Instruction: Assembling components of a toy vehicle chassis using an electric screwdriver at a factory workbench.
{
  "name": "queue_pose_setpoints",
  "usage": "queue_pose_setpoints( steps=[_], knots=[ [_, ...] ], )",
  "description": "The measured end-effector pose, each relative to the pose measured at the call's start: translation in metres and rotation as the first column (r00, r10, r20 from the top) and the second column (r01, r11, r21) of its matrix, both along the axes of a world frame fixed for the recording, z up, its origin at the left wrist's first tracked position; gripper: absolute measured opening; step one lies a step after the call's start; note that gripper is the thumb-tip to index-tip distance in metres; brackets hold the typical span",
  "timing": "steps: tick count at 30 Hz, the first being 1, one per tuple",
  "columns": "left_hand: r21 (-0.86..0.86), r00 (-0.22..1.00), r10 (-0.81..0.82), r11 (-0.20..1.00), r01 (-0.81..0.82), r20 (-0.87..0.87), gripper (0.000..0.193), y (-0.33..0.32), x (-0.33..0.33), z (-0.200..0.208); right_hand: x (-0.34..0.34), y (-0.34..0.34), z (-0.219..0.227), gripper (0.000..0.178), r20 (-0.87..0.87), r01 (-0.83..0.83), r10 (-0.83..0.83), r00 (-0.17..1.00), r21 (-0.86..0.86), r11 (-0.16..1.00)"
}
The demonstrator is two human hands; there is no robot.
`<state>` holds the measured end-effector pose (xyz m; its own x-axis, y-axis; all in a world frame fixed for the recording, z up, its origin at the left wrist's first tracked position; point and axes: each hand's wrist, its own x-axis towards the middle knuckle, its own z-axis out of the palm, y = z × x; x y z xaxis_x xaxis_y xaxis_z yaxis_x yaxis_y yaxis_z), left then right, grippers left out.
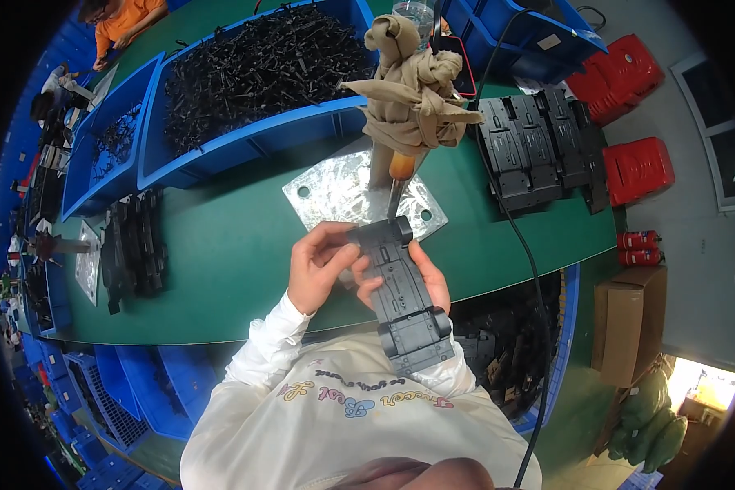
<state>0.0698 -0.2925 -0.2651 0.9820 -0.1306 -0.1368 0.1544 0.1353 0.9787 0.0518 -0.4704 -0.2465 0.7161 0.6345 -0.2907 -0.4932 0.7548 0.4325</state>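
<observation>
A long black moulded plastic chassis [400,290] is held at a slant over the table's near edge. My right hand [430,279] wraps it from beneath, thumb side along its right edge and fingertips showing at its left edge. The thumb and fingers of my left hand [314,263] are closed at the chassis's upper left edge; whether a small part is between them is hidden. Just above the far end of the chassis, a soldering iron [401,170] points down from a stand wrapped in beige cloth [416,98]. Whether its tip touches the plastic cannot be told.
Beneath the iron lies a shiny metal plate [335,189] on the green table [229,282]. Blue bins [245,143] of small black parts stand behind. Black chassis stacks [518,151] sit at right, other black parts [135,245] at left. A cable [533,269] hangs down the right side.
</observation>
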Motion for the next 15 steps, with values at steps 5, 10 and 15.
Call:
queue_pose_setpoints(
  steps=[5, 10, 15],
  knots=[
    [-0.02, 1.0, 0.004, 1.0, -0.004, 0.001, 0.035, -0.0002, 0.0002, -0.0009, 0.0002, 0.0002, 0.0, 0.05, 0.006, -0.002, 0.002, 1.0, -0.007, 1.0],
    [-0.008, 1.0, 0.002, 1.0, -0.002, 0.003, 0.035, 0.0001, 0.0003, -0.0013, 0.0004, 0.0002, -0.0002, 0.051, 0.004, 0.001, -0.001, 1.0, -0.002, 1.0],
    [-0.016, 1.0, 0.007, 1.0, -0.007, 0.005, 0.035, 0.0002, 0.0003, -0.0018, 0.0002, 0.0003, 0.0004, 0.051, 0.008, 0.003, -0.003, 1.0, -0.007, 1.0]
  ],
)
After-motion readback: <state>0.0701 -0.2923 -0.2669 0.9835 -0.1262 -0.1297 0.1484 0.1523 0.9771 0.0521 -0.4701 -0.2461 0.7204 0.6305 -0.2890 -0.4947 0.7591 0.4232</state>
